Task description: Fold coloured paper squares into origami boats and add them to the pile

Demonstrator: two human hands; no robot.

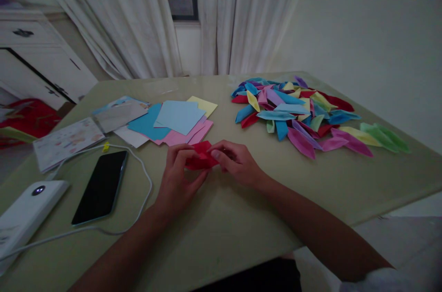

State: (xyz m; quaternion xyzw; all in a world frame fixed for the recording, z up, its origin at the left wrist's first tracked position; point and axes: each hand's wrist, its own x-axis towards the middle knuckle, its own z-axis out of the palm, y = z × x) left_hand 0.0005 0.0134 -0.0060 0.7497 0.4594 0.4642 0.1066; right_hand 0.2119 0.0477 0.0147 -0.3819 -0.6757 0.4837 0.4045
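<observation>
A small red piece of folded paper (200, 157) is between my two hands, just above the table. My left hand (179, 174) grips its left side, with fingers behind and the thumb along the lower edge. At its right edge my right hand (236, 160) pinches the paper between thumb and fingers. The fingers partly hide its folds. Beyond my hands lies a loose stack of square paper sheets (179, 114) in light blue, teal, pink and yellow. To the right spreads a heap of folded paper pieces (281, 108) in many colours.
At the left lie a black phone (101, 186), a white power bank (34, 209) and a white cable (147, 179) looping beside them. Printed paper packets (69, 140) rest behind the phone. The table's (276, 236) front edge is close to my body; curtains (221, 15) hang behind it.
</observation>
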